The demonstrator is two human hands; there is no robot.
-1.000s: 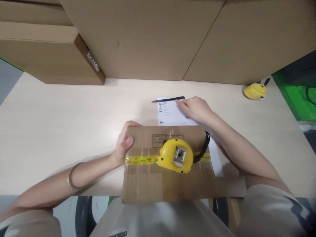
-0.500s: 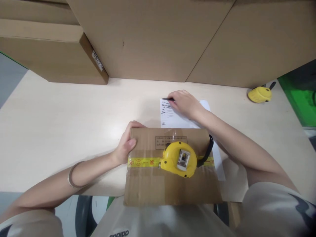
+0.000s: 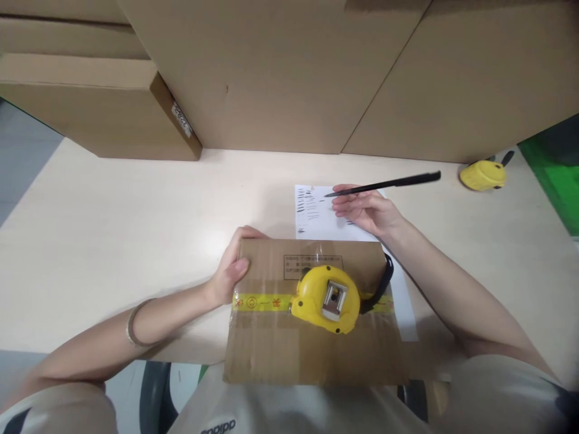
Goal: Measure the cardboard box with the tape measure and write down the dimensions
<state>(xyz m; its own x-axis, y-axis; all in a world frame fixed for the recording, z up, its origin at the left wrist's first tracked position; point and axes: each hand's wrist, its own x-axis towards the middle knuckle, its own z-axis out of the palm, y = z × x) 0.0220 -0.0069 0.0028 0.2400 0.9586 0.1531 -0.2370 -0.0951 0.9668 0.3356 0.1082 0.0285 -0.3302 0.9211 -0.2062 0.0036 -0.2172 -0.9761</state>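
Observation:
My left hand (image 3: 233, 265) grips the left edge of a taped cardboard box (image 3: 266, 349), thumb on its top face. On that box lies a yellow tape measure (image 3: 312, 298) with a black wrist strap and a metal belt clip facing up. A black pen (image 3: 398, 181) rests between the fingers of my right hand (image 3: 366, 211), its tip pointing left above a white sheet of paper (image 3: 323, 226). Short pen strokes in columns mark the sheet's left part. The box covers the lower portion of the paper.
Large cardboard boxes (image 3: 271, 90) stand along the back of the pale table (image 3: 113, 241). A smaller carton (image 3: 99, 114) with a white label is at the back left. Near the right end sits a second yellow tape measure (image 3: 482, 175).
My right hand has shifted right and turned over, lifting from the marks on the sheet. The pen now shows along its whole length. My left hand keeps its hold on the box.

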